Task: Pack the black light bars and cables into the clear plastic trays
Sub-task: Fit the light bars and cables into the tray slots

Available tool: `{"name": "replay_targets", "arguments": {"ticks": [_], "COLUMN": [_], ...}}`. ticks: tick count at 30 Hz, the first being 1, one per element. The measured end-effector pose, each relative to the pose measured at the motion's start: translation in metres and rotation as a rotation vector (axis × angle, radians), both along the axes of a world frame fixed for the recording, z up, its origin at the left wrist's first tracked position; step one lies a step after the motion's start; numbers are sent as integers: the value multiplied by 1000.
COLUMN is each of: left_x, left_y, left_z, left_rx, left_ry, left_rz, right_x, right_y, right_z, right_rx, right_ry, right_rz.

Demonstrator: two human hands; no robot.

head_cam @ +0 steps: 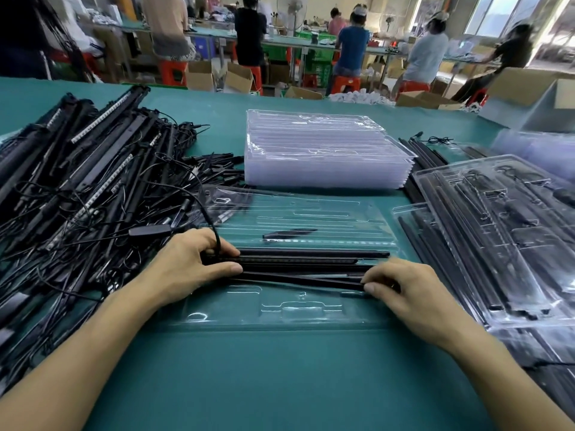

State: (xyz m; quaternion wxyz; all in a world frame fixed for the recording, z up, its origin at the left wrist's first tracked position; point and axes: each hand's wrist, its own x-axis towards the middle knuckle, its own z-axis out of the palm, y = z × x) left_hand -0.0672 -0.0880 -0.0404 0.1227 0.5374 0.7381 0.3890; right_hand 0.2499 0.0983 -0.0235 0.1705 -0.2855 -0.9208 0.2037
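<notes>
Head view, starting far left: big heap of black light bars (93, 181) on the counter (249, 384), all knotted up with thin cables. Trouble brewing right there, with one cable (202, 209) looping out of the heap and running down into the fingers of the left grip (193, 262). Any tug on it likely to drag neighbours along or pull the load askew.

Left grip clamped round the left ends of a bundle of bars (298, 262), thumb below, fingers curled over. Bundle lying across the middle of the open tray (280, 315), and not seated flat by the look of it: front bar slanting across the others, not parallel. Risk of pressing it down off its channel, buckling the thin plastic or popping a neighbour out.

Further back in the same tray, a small black piece (289, 233) lying loose. Behind, a stack of empty trays (323, 150), well apart from the action.

Over to the right grip (401, 287): fingertips pinched on the right end of that slanted bar. Slight hold, so a slip quite possible. Far right, filled trays (497, 231) just beside the open one, near enough to get nudged.
</notes>
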Motion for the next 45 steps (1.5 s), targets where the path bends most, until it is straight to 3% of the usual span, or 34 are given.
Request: {"name": "replay_targets", "arguments": {"ticks": [7, 16, 20, 24, 32, 36, 40, 45], "left_x": [0, 1, 1, 0, 9, 10, 9, 9], "left_y": [-2, 0, 0, -1, -3, -4, -4, -3], "left_z": [0, 3, 1, -1, 1, 3, 2, 4], "left_rx": [-12, -20, -7, -19, -125, -99, -70, -116], "left_ry": [-104, 83, 98, 123, 326, 238, 265, 257], "left_rz": [5, -10, -35, -18, 16, 33, 35, 57], "right_x": [1, -4, -2, -4, -9, -8, -21, -38], "right_y": [-3, -8, 8, 21, 26, 17, -13, -23], "right_z": [1, 0, 11, 7, 6, 11, 11, -3], "right_rx": [-28, 42, 46, 53, 50, 117, 105, 75], "right_ry": [9, -34, 53, -233, -164, -250, -3, 8], "right_rz": [44, -2, -97, -185, -358, -262, 38, 123]}}
